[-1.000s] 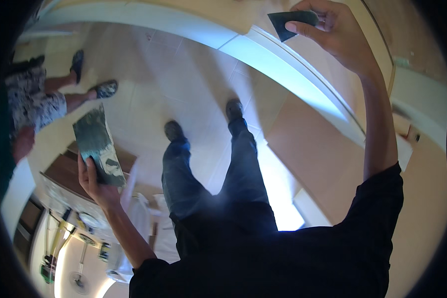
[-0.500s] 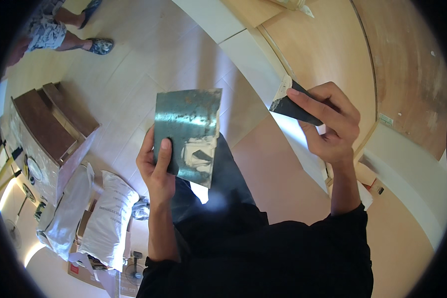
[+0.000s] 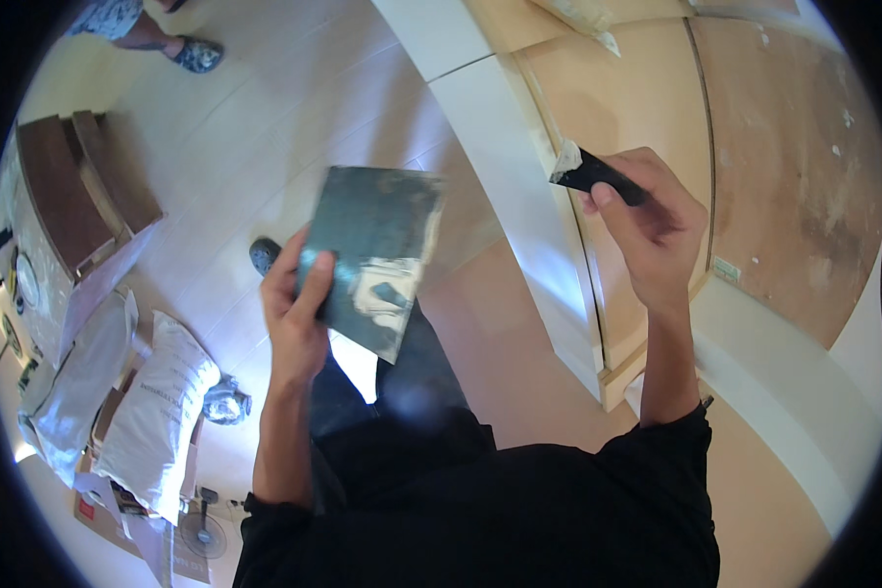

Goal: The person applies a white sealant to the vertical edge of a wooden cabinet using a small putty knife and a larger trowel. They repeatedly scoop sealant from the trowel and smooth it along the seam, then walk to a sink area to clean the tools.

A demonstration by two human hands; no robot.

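My left hand (image 3: 299, 318) grips a flat, dark metal plate (image 3: 377, 211) by its left edge, thumb on top. A patch of off-white putty (image 3: 374, 284) is smeared on the plate's lower right part, and more is crusted along its right edge. Over to the right, my right hand (image 3: 661, 220) is closed around a dark, narrow-looking scraper (image 3: 603, 176). Pale putty coats the scraper's left end, which is apart from the plate and in front of the wood panelling. The fingers behind the plate are hidden.
Light wood panelling (image 3: 617, 108) with a white ledge (image 3: 505, 147) runs along my right. A packet (image 3: 578, 22) lies at the top. Leftward are brown drawer-like boxes (image 3: 64, 186), a white sack (image 3: 157, 421) and a fan (image 3: 203, 535). Another person's foot (image 3: 198, 55) shows at upper left.
The view has shifted, showing more of the panelling. The scraper has turned and looks narrower, its tip against the panelling in view. The plate has tilted slightly. A dark shoe now shows beside my left hand.
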